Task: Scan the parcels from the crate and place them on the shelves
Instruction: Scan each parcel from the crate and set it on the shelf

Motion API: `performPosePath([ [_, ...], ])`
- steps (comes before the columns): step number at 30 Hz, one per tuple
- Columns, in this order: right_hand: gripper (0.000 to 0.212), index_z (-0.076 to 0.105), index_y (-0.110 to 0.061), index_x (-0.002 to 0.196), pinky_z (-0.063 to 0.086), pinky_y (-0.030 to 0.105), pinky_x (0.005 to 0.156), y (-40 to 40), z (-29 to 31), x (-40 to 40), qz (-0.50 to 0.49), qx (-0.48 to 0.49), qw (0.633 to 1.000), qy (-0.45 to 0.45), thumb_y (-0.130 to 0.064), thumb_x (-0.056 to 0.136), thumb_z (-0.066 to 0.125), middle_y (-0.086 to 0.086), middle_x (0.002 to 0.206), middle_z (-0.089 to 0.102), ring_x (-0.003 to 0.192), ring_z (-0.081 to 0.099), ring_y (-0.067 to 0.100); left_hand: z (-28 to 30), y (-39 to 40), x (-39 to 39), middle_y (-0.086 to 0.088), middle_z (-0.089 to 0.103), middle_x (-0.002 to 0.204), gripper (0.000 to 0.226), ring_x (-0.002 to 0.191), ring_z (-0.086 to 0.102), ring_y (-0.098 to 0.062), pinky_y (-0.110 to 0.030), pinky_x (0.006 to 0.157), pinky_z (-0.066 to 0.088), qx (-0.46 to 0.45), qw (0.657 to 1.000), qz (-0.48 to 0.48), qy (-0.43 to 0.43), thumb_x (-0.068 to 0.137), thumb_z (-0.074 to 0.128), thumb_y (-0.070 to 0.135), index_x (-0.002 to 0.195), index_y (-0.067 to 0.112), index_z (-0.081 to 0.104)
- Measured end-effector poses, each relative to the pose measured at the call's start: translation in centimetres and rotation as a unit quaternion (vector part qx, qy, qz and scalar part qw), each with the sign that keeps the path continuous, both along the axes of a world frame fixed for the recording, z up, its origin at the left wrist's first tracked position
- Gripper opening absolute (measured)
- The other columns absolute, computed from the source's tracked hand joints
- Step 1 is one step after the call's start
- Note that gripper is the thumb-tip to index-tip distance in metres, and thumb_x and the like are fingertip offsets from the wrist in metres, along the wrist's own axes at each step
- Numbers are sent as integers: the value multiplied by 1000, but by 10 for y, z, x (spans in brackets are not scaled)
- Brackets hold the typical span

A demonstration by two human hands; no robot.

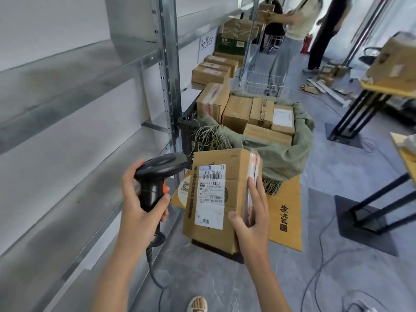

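1. Fingers (255, 194) of the right hand (252, 218) lie straight up the box's (216, 194) taped right side, thumb curled onto its front, gripping it label-up.
2. Left hand (139, 203) wraps curled fingers round the scanner (157, 176) grip; its nose sits just left of the box's top corner.
3. Behind the box stands the crate (186, 129), lined with green sacking (286, 154) and packed with parcels (247, 113).
4. Left of the box run bare metal shelves (74, 136); more cartons (213, 70) lie on a far shelf beyond the crate.
5. Flat cardboard (286, 212) lies on the floor under and right of the box; cables (324, 266) trail nearby.
6. Two people (310, 30) stand far behind the crate.
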State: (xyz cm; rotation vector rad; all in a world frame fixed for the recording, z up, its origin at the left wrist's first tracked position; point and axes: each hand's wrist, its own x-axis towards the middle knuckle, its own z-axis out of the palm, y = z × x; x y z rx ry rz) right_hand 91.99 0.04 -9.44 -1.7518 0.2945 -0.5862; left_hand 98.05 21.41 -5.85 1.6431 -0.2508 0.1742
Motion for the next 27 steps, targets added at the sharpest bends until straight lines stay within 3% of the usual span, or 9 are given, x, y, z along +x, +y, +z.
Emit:
performPosePath([
  [8, 81, 39, -60, 142, 39, 56, 112, -44, -3, 56, -52, -13, 999, 3, -26, 72, 63, -34, 158, 23, 146, 21, -7, -11, -41, 81, -5, 68, 96, 87, 59, 63, -20, -29, 55, 55, -15, 1000, -6, 17, 91, 65, -13, 135, 57, 37],
  [13, 80, 41, -49, 147, 36, 57, 114, -80, 11, 101, -70, -8, 997, -24, -31, 73, 64, -31, 159, 25, 148, 21, -5, -13, -68, 129, -4, 70, 96, 89, 62, 65, -19, -27, 58, 57, -33, 999, 1, 31, 92, 64, -13, 134, 61, 38],
  [16, 78, 38, -53, 147, 36, 58, 114, -111, 25, 135, -54, -2, 998, -45, -33, 77, 65, -33, 159, 22, 149, 19, -3, -6, -91, 163, -3, 70, 94, 89, 60, 66, -18, -25, 58, 57, -44, 998, 12, 36, 92, 64, -12, 132, 63, 39],
  [20, 78, 39, -48, 147, 34, 57, 116, -156, 52, 200, -49, -38, 994, -84, -34, 73, 61, -29, 160, 23, 150, 19, -1, 15, -123, 218, 2, 70, 98, 84, 69, 70, -23, -28, 64, 60, -49, 999, 2, 6, 93, 64, -12, 141, 51, 35],
  [22, 78, 38, -49, 146, 34, 47, 118, -173, 65, 235, -41, -60, 993, -98, -33, 73, 61, -27, 161, 23, 149, 19, -4, 24, -136, 243, 4, 70, 99, 83, 71, 72, -25, -28, 66, 61, -44, 999, 2, -12, 93, 63, -13, 145, 46, 33],
  [25, 79, 37, -40, 149, 27, 12, 111, -189, 74, 279, -14, -122, 987, -103, -33, 73, 60, -18, 163, 22, 142, 18, -16, 30, -152, 267, -3, 68, 103, 82, 78, 74, -27, -28, 72, 61, -35, 999, 7, -28, 94, 63, -12, 144, 46, 33],
  [26, 80, 36, -35, 150, 25, 12, 111, -193, 74, 292, -9, -163, 981, -102, -34, 73, 61, -15, 163, 21, 141, 18, -16, 31, -155, 271, -5, 67, 105, 83, 80, 74, -27, -28, 73, 61, -36, 999, 8, -27, 94, 62, -12, 143, 49, 34],
  [27, 81, 36, -32, 150, 27, 22, 115, -196, 74, 305, -2, -201, 974, -102, -34, 73, 61, -12, 163, 20, 142, 20, -11, 30, -156, 276, -7, 66, 106, 83, 81, 75, -26, -28, 74, 62, -35, 999, 12, -27, 94, 62, -12, 141, 51, 33],
])
